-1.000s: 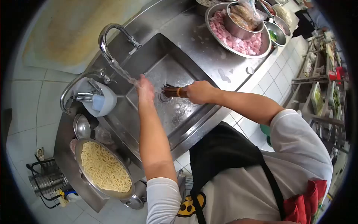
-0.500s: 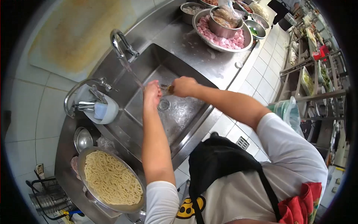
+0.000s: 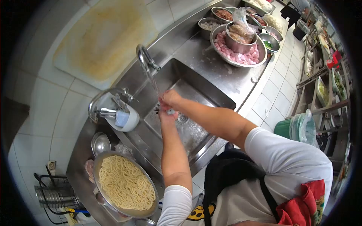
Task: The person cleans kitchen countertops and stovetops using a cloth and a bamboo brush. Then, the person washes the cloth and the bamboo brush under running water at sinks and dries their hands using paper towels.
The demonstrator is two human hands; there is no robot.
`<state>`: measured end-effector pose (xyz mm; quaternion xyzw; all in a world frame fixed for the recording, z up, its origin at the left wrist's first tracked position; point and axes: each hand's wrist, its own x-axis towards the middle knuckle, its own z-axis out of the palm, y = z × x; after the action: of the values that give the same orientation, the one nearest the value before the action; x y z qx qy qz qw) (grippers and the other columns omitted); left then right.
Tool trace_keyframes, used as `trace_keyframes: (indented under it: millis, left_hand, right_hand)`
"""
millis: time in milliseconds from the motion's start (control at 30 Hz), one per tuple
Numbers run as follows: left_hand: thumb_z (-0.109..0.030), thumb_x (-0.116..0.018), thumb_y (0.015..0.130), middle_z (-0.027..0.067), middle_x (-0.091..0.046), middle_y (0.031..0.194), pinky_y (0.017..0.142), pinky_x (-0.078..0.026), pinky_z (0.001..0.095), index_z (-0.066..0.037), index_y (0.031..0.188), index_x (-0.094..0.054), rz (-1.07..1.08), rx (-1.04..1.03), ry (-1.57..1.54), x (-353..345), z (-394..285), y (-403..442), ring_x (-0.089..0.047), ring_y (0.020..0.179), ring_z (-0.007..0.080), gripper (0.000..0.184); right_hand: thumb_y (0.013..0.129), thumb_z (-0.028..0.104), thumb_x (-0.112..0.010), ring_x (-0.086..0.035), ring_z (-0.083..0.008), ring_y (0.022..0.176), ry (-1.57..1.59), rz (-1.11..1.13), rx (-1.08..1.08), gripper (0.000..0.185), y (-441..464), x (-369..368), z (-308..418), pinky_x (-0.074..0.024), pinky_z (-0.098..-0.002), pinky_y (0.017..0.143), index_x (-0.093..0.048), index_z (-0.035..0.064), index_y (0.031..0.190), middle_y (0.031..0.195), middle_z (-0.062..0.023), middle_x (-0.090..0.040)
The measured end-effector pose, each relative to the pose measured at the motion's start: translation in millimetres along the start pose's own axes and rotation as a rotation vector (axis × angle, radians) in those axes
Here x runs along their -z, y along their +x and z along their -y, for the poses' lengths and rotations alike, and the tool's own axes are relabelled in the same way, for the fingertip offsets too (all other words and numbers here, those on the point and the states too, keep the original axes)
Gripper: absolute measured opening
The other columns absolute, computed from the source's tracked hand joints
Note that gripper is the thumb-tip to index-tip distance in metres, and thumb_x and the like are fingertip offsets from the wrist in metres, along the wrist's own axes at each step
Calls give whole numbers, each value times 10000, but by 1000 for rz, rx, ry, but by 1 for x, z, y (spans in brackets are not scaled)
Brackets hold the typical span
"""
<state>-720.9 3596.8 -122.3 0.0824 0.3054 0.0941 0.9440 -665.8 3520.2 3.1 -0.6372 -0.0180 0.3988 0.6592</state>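
Over the steel sink (image 3: 220, 94) my two hands meet beneath the curved tap (image 3: 145, 58), where a thin stream of water runs down onto them. My left hand (image 3: 167, 115) is closed around something small; a pale greyish end and some dark bits show at its edges, too little to name. Right above it, my right hand (image 3: 171, 98) is closed, its fingers against the left hand's. Whatever sits in its grip is hidden. The drain (image 3: 182, 118) lies just beyond my left hand, on the wet sink floor.
A large pan of noodles (image 3: 126, 184) stands left of the sink. Beside the second tap hangs a white container (image 3: 130, 119) with utensils. On the right counter are a bowl of pink meat pieces (image 3: 241, 58) and several smaller bowls. A green bin (image 3: 288, 130) stands on the floor.
My right hand has come in from the right, over my left hand and under the water. The small thing between them now shows less. The whole view has shifted.
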Motion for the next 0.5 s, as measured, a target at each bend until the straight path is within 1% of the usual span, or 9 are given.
trace_keyframes:
  millis: [33, 133, 233, 300, 367, 400, 433, 500]
  left_hand:
    - [-373, -511, 945, 104, -614, 1159, 827, -511, 503, -132, 1223, -565, -45, -62, 93, -19, 7, -15, -605, 1052, 267, 372]
    - [-375, -525, 941, 93, -622, 1119, 780, -522, 471, -123, 1202, -573, -140, -154, 303, -57, 14, -51, -612, 1014, 263, 367]
    - [-378, -539, 938, 82, -629, 1079, 734, -534, 439, -113, 1182, -582, -254, -146, 515, -82, 18, -80, -619, 975, 259, 363]
    - [-379, -548, 936, 74, -634, 1053, 702, -542, 417, -106, 1168, -587, -354, -84, 678, -95, 16, -89, -624, 949, 257, 361]
    - [-328, -604, 911, 70, -638, 981, 619, -521, 370, -98, 1149, -607, -467, 9, 848, -98, 10, -78, -625, 887, 245, 331]
    - [-302, -632, 899, 69, -640, 945, 577, -510, 346, -94, 1140, -617, -528, 64, 932, -97, 7, -71, -625, 855, 239, 318]
    - [-267, -613, 910, 72, -639, 927, 542, -496, 343, -100, 1153, -602, -508, 61, 1005, -94, 0, -61, -618, 784, 228, 295]
    - [-199, -575, 931, 80, -636, 893, 472, -467, 335, -112, 1179, -572, -457, 63, 1149, -92, -12, -47, -603, 642, 206, 262]
  right_hand:
    - [889, 271, -592, -603, -236, 542, 219, -12, -85, 270, -3, -10, 3, -473, -402, 463, -646, 49, 744, 647, -136, -607]
    - [923, 254, -554, -516, -212, 466, 417, -107, -262, 293, 0, -29, 5, -403, -351, 405, -572, 74, 692, 571, -82, -522]
    - [938, 219, -504, -543, -232, 507, 699, -28, -513, 294, 34, -35, 7, -412, -372, 406, -549, 57, 696, 585, -99, -522]
    - [965, 178, -453, -585, -178, 554, 809, 295, -476, 271, 44, -24, 34, -493, -291, 468, -565, 34, 764, 723, -79, -590]
    - [936, 123, -459, -613, -217, 577, 881, 220, -326, 218, 41, -15, 104, -542, -343, 521, -587, 9, 801, 760, -90, -612]
    - [928, 115, -460, -622, -234, 585, 571, 180, -187, 212, 57, -7, 117, -541, -366, 515, -600, 5, 813, 756, -99, -617]
    - [920, 107, -461, -630, -251, 593, 263, 140, -39, 209, 69, 1, 123, -540, -390, 510, -613, 0, 824, 753, -109, -622]
    - [909, 94, -476, -653, -279, 621, -412, 211, 173, 234, 61, 19, 114, -542, -418, 531, -644, -13, 786, 688, -137, -626]
